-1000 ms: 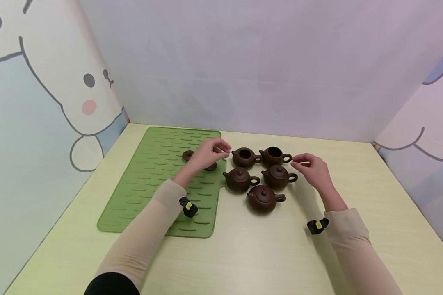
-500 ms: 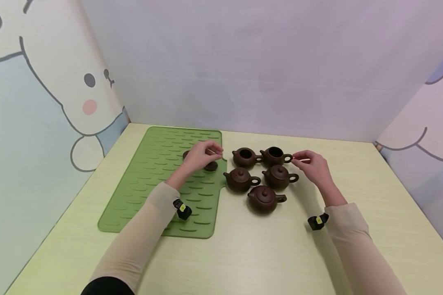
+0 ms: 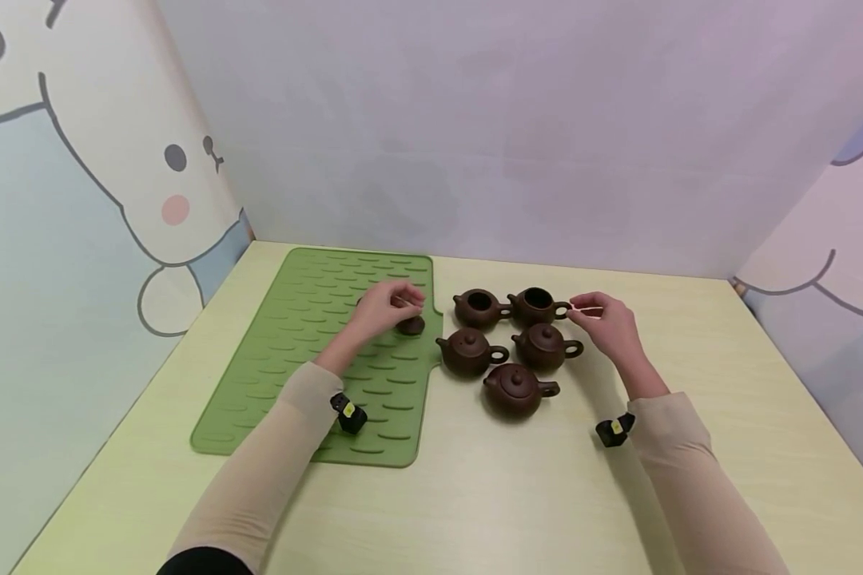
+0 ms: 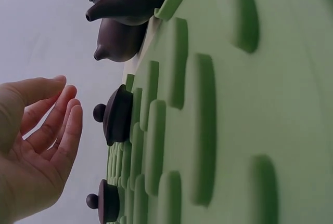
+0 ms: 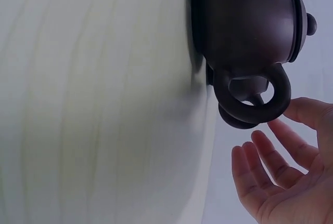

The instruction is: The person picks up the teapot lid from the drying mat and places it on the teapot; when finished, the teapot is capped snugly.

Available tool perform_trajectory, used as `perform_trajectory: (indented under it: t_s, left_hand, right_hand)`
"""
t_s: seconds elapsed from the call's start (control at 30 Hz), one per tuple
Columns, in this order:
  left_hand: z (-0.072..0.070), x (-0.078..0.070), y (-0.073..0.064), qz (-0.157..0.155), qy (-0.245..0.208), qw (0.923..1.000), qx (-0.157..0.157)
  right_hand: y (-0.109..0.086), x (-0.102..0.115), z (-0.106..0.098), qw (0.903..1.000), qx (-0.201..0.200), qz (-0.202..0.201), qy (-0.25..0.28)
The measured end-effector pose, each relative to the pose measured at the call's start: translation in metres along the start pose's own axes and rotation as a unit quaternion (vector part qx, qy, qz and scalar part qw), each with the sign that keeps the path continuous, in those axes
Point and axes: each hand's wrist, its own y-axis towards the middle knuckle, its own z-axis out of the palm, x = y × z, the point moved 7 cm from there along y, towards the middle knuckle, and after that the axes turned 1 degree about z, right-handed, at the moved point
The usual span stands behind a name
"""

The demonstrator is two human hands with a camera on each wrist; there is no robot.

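My left hand (image 3: 384, 310) hovers over the green mat, fingers loosely bent and nothing between them. Below it are two dark brown teapot lids: one lid (image 3: 411, 326) shows beside the fingers, and the other lid (image 4: 107, 201) is mostly hidden by the hand in the head view. With thumb and index finger, my right hand (image 3: 607, 323) pinches the handle end of the lidless back-right teapot (image 3: 534, 305); the front teapot's handle partly covers this contact in the right wrist view. Another lidless teapot (image 3: 477, 309) stands to its left.
Three lidded teapots stand nearer: one teapot (image 3: 467, 352) at left, one teapot (image 3: 543, 347) at right, one teapot (image 3: 512, 390) in front. The ridged green mat (image 3: 259, 399) lies left of them on the pale wooden table (image 3: 475, 511). A wall (image 3: 511, 160) rises behind.
My left hand has drawn left and slightly down, away from the back-left teapot to above the lids. The right hand stays at the back-right teapot's handle.
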Motion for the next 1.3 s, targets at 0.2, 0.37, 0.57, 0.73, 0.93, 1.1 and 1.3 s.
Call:
perform_trajectory:
  t_s: [0.2,0.37,0.57,0.73,0.93,1.1,1.3]
  left_hand:
    - [-0.003,0.007,-0.001,-0.006,0.001,1.0000,-0.005]
    - [-0.003,0.012,-0.002,-0.009,-0.004,0.9999,-0.003]
    - [-0.004,0.015,-0.003,-0.012,-0.004,0.9999,0.000]
    - [-0.003,0.017,-0.004,-0.010,0.005,0.9999,0.002]
    - [-0.002,0.022,-0.005,-0.025,0.009,0.9996,0.009]
    - [-0.001,0.024,-0.005,-0.035,0.006,0.9993,0.011]
    - [0.001,0.027,-0.002,-0.047,0.012,0.9988,0.010]
  right_hand:
    - [0.003,-0.004,0.003,1.0000,-0.006,-0.002,0.003]
    - [0.005,-0.008,0.007,0.9999,0.001,-0.002,0.010]
    - [0.007,-0.009,0.012,0.9996,0.015,-0.011,0.021]
    - [0.008,-0.009,0.014,0.9997,0.016,-0.015,0.015]
    - [0.008,-0.008,0.015,0.9998,0.013,-0.015,0.005]
    - [0.008,-0.008,0.015,0.9997,0.014,-0.018,-0.002]
    - [0.007,-0.007,0.016,0.9997,0.020,-0.015,0.007]
